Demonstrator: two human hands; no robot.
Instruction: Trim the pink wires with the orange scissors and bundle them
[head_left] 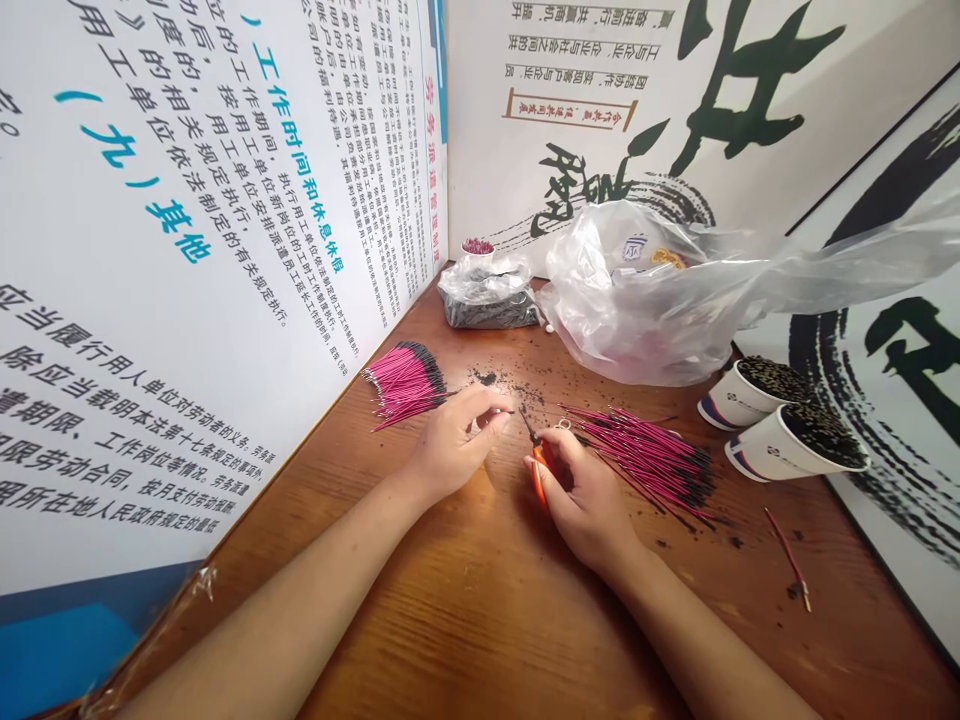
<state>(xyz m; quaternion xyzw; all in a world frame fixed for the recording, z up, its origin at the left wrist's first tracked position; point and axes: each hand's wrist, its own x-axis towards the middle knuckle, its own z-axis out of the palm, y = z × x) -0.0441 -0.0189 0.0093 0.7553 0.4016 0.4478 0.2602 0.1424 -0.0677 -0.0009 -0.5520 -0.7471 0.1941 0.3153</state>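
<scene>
My right hand [589,492] is closed around the orange handles of small snips [539,478], whose dark tips point up and away from me. Just left of those tips, the thumb and fingers of my left hand [463,440] are pinched together. A tiny dark bit shows at the fingertips, too small to name. Beyond my left hand lies a neat bundle of thin pink sticks with black ends [405,382]. A looser pile of similar pink and black sticks [649,455] spreads to the right of my right hand. Black crumbs [517,385] are scattered between the two.
Two paper cups [757,455] filled with small dark pieces lean at the right. A large clear plastic bag [630,310] and a dark plastic-wrapped pack [491,305] sit at the back, near a small cup [478,248]. One stick [787,560] lies apart. Printed panels [285,200] border the table.
</scene>
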